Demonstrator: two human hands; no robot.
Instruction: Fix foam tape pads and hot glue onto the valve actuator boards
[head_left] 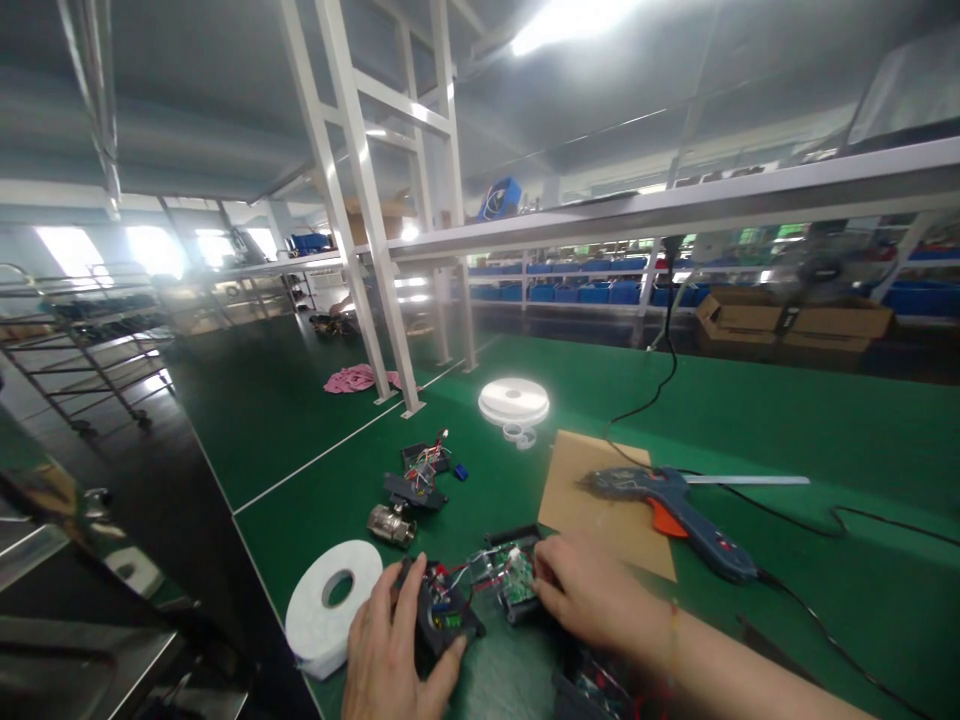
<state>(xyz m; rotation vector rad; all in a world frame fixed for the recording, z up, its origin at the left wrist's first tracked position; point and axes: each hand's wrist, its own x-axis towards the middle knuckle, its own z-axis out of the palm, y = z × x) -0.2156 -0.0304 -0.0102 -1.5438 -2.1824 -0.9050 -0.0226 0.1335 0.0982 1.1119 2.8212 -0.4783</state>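
My left hand point(401, 640) wraps around a black plastic housing point(442, 615) with wires and small parts inside. Red and black wires run from it to a second black housing with a green circuit board point(517, 575). At that board's right edge, my right hand point(581, 585) has its fingers closed on the housing; the fingertips are partly hidden. Beside my left hand lies a roll of white tape point(306, 605). Beyond it are a metal valve fitting point(391, 525) and another opened black unit with wires point(424, 478). Below my right wrist sits a further dark wired part point(592, 690), partly covered.
A blue glue gun point(694, 520) with a glue stick lies on brown cardboard point(570, 490), its black cord trailing right. Further back are white discs point(514, 398), small clear rings point(519, 435) and a pink cloth point(350, 379). White shelf posts point(375, 250) stand on the green bench.
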